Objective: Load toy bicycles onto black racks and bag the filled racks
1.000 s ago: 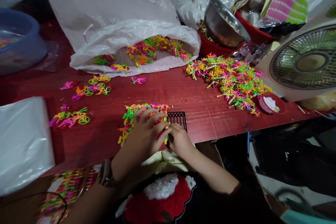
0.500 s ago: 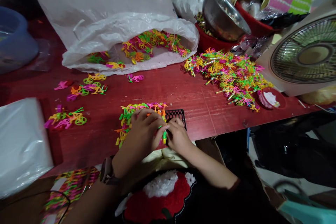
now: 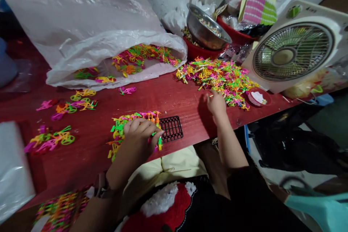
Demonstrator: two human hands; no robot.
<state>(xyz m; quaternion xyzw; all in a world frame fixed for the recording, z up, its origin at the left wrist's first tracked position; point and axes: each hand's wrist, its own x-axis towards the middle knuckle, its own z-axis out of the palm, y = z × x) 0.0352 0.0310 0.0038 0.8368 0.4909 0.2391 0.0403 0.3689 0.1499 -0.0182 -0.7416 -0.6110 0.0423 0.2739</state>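
Left hand [image 3: 140, 137] on pieces [image 3: 119, 128]; right hand [image 3: 216, 103] at pile-edge [image 3: 220, 96].

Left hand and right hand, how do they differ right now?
The left hand is curled around a bright plastic piece beside a black plastic grid; the right hand reaches further out, to the edge of the big heap. The left wrist wears a strap; the right wrist shows none. Both hands are bare, over the red table.

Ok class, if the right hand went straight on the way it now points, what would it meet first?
Most likely the heap of neon plastic bicycle-shaped pieces ahead of the right hand; its fingertips look nearly there, though depth is unclear.
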